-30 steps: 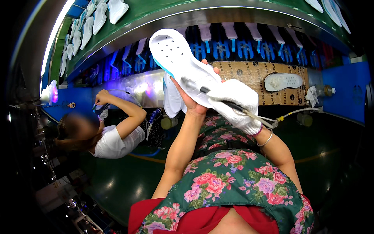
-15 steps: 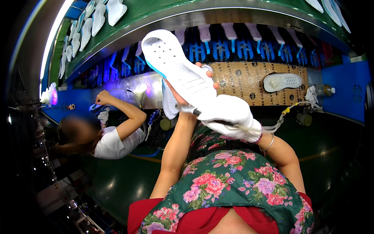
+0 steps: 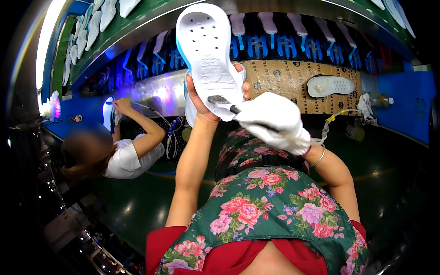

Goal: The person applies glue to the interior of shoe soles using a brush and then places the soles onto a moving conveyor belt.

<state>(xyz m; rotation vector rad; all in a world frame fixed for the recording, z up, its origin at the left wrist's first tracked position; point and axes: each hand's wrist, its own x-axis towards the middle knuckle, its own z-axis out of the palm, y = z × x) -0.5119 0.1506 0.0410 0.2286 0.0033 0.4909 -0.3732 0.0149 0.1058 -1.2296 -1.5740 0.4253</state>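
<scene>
**White sole in left hand, brush in gloved right hand**

Sole is upper centre of frame, inner face up: raised rim, small holes in the wide end, faint ribs toward the narrow end, blue strip along its left edge. Left hand, bare, grips it from below, fingers round the right edge. Right hand is clenched on the brush's dark handle; grey-streaked head is over the sole's narrow end, contact hard to confirm. Second sole mostly hidden behind the first.

Edges: wide end overlaps the rack in view. Held sole well apart from the pale sole at right. Clear tube runs right from the gloved wrist.

Surface: brown cardboard on a metal bench, pale sole on it. Co-worker at left, green floor below. Rack of pinkish pieces behind bench; more soles upper left.
</scene>
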